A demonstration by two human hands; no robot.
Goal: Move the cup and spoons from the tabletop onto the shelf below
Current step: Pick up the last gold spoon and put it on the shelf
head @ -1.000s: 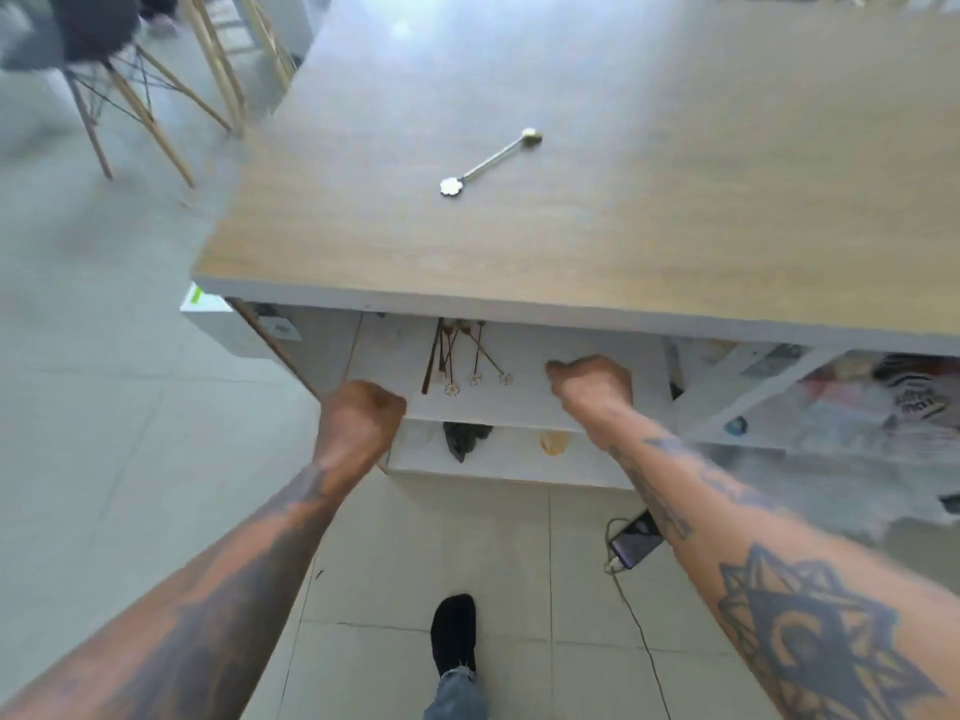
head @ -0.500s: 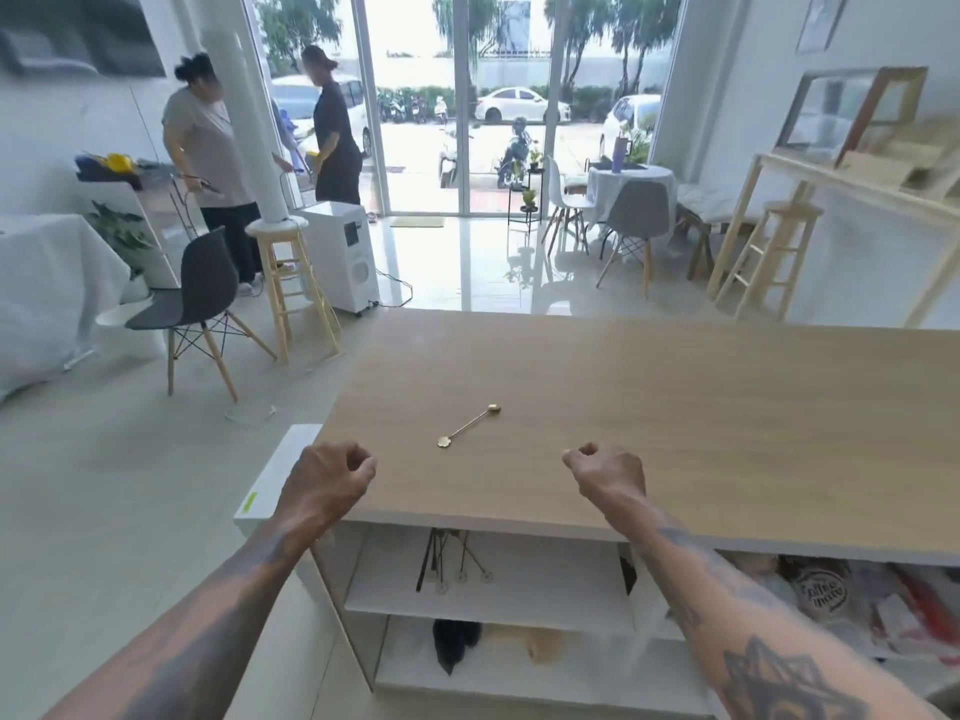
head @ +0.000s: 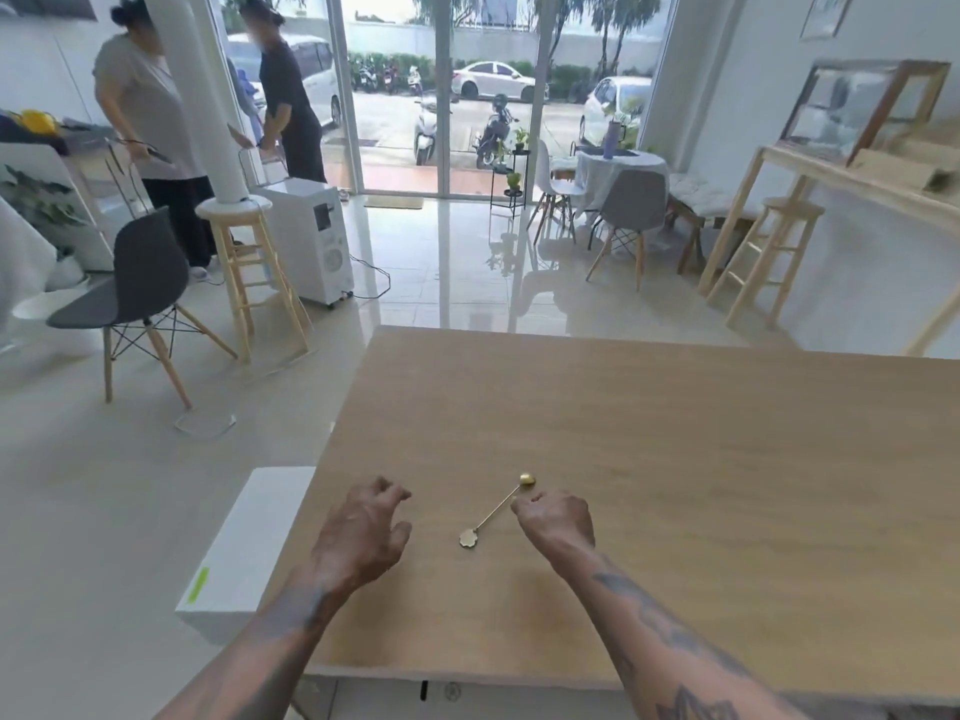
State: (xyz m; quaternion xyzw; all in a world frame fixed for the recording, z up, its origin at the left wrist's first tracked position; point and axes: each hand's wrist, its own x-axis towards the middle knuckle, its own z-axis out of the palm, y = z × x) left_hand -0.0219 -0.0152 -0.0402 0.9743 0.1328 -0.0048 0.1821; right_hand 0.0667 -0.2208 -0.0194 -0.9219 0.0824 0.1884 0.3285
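A single gold spoon (head: 496, 511) with a flower-shaped handle end lies diagonally on the wooden tabletop (head: 675, 459). My left hand (head: 363, 532) hovers over the table just left of the spoon, fingers spread and curled, holding nothing. My right hand (head: 558, 519) is a loose fist just right of the spoon's shaft, close to it but apart. No cup is in view. The shelf below is almost wholly hidden by the tabletop.
A white box (head: 249, 543) stands on the floor by the table's left edge. Two people (head: 156, 111) stand at the back left near a wooden stool (head: 244, 262) and a dark chair (head: 140, 293). More chairs and a stool stand farther back.
My view rose from the shelf under the table to the tabletop and room. Both hands came up from the shelf and moved forward to either side of the spoon; the left hand's fingers spread.
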